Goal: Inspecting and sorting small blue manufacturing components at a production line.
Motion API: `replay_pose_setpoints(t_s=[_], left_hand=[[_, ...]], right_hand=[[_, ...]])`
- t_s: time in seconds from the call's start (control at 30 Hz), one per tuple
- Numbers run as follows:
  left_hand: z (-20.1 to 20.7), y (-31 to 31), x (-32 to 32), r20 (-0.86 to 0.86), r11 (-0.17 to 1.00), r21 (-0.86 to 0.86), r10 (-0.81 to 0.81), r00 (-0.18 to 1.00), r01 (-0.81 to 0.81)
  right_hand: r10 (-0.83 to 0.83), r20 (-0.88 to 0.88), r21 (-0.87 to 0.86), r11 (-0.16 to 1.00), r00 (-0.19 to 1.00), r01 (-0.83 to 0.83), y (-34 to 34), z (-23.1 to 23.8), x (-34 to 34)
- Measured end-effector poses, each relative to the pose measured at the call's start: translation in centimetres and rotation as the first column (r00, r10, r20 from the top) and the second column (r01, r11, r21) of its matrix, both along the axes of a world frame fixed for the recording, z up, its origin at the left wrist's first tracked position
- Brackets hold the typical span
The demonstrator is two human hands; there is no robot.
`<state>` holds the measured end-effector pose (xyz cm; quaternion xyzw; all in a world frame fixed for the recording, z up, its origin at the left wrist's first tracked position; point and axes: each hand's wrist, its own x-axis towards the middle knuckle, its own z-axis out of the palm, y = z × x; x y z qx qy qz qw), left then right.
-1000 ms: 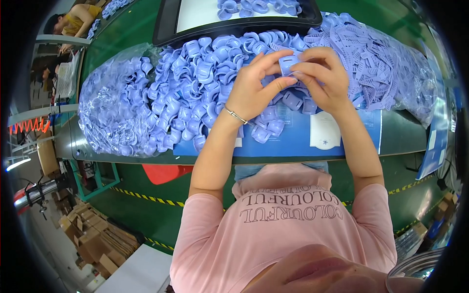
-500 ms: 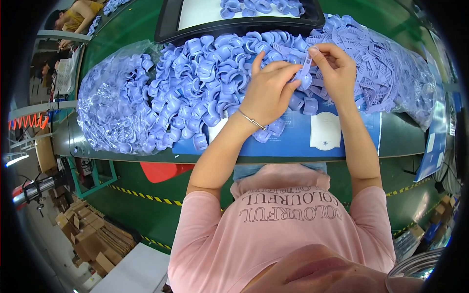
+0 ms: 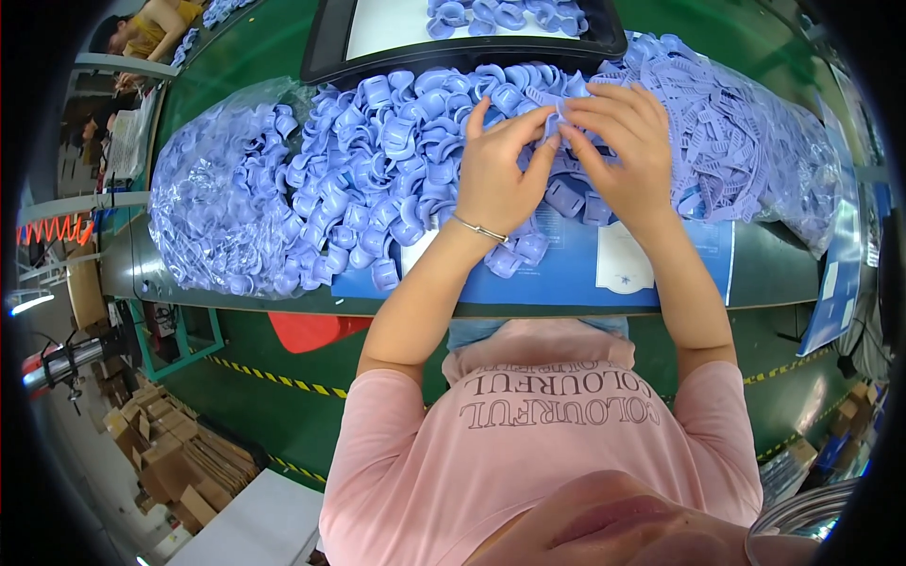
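Both hands meet over the middle of the table, fingertips together on a small lavender plastic piece [image 3: 555, 121]. My left hand [image 3: 500, 174] pinches it from the left with thumb and index finger. From the right, my right hand [image 3: 625, 151] closes its thumb and fingers on the same piece and hides much of it. A strap with slots seems to be joined to a curved part there, but the join is covered. Left of and behind my hands spreads a heap of curved lavender plastic pieces [image 3: 387, 174]. Slotted lavender straps [image 3: 727, 137] are piled on the right.
A black-rimmed tray [image 3: 462, 58] with curved pieces stands at the back. Clear plastic bags [image 3: 193, 222] lie at both ends. Blue printed sheets [image 3: 557, 278] cover the front of the table. A red stool [image 3: 316, 332] is below. Another person [image 3: 156, 38] sits far left.
My hands have drawn closer together and slightly up and left. My right fingers now reach over the piece, and the strap that stood up between the hands is mostly covered.
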<state>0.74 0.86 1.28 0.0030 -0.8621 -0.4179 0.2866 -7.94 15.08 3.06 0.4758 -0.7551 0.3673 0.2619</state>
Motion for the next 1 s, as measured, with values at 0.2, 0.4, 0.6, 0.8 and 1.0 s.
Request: replay_pose_setpoints(t_s=[0.2,0.4,0.6,0.8,1.0], left_hand=[[-0.2,-0.4,-0.1,0.028,0.998,0.065,0.011,1.000,-0.013],[0.6,-0.1,-0.1,0.022,0.997,0.074,-0.004,1.000,0.002],[0.7,0.1,-0.1,0.007,0.992,0.126,0.010,1.000,-0.011],[0.5,-0.3,-0.3,-0.029,0.989,0.146,-0.016,0.999,0.020],[0.9,0.0,0.0,-0.003,0.946,0.316,-0.073,0.997,0.071]], right_hand=[[0.033,-0.078,0.079,0.997,0.996,-0.027,0.2,0.2,0.6],[-0.085,-0.096,0.037,0.995,0.992,0.089,0.3,0.2,0.2],[-0.077,-0.055,0.042,0.996,0.995,0.080,0.2,0.4,0.3],[0.037,0.011,0.070,0.997,0.999,-0.038,0.3,0.3,0.2],[0.004,0.113,0.022,1.000,0.994,-0.007,0.7,0.0,-0.5]])
